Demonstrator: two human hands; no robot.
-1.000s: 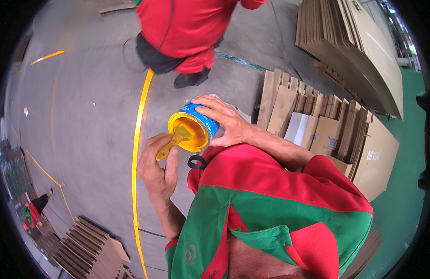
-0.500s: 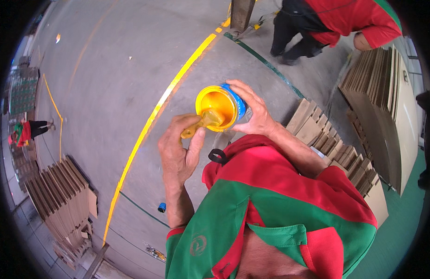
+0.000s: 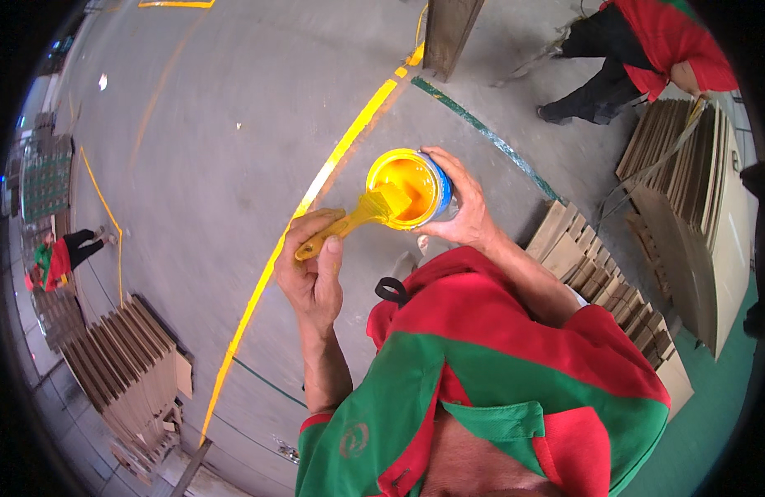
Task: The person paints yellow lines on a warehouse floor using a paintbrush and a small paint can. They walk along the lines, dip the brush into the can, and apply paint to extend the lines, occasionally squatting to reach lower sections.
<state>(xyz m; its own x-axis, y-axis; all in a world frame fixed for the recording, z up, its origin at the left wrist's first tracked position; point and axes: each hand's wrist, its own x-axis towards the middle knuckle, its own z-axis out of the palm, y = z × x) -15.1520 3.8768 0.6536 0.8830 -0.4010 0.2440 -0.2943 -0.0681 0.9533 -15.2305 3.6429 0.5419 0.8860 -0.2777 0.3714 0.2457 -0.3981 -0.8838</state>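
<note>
My left hand point(image 3: 315, 269) is closed around the handle of a paintbrush point(image 3: 362, 214) coated in yellow paint. The tip of its bristles lies at the mouth of a paint can point(image 3: 440, 190), over the near left part of the rim. Blue outside and yellow around the rim, the can is tilted so that its opening faces me, and yellow paint shows inside. My right hand point(image 3: 468, 199) grips the can from its right side, thumb below and fingers over the top. Part of the can's wall is hidden by that hand.
A bright yellow line point(image 3: 337, 149) and a green line point(image 3: 486, 132) run across the grey floor point(image 3: 217, 166). Cardboard stacks stand at the right point(image 3: 680, 199) and lower left point(image 3: 130, 356). One co-worker point(image 3: 614, 58) is at upper right, another person point(image 3: 64, 258) far left. A post point(image 3: 449, 37) rises at the top.
The brush has drawn back from inside the can toward its rim, showing more of its bristles. The can sits slightly farther right. The co-worker at upper right has shifted right and down.
</note>
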